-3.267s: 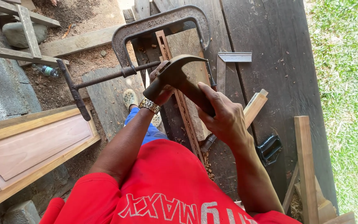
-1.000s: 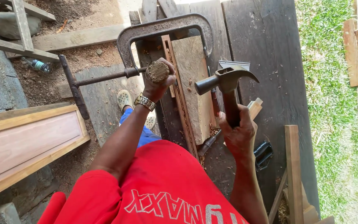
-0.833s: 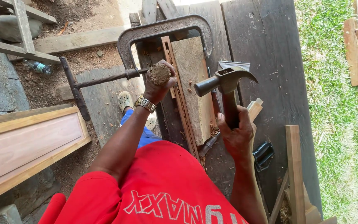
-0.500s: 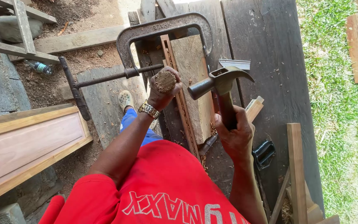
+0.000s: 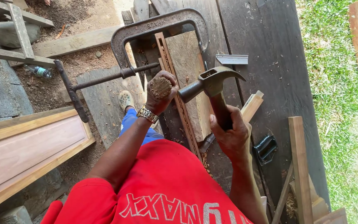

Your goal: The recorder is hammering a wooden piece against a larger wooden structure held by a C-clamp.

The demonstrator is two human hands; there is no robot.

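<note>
Left hand: where your fingers wrap fully, your left hand (image 5: 159, 96) grips a chisel handle (image 5: 161, 87), its round wooden butt frayed and rough.
Right hand: your right hand (image 5: 228, 132) closes tight on the dark handle of a steel claw hammer (image 5: 210, 83), its face just beside the butt.
Workpiece: a slotted narrow strip (image 5: 175, 87) and a weathered plank (image 5: 189, 79) sit in a rusty iron C-clamp (image 5: 154, 27).
Bench: dark, rough boards (image 5: 270, 74).

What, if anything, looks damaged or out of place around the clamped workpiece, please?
The butt of the chisel handle in the left hand is frayed and mushroomed. A plastic bottle lies on the sawdust-strewn ground, and chips litter the bench. The G-clamp looks squarely seated.
</note>
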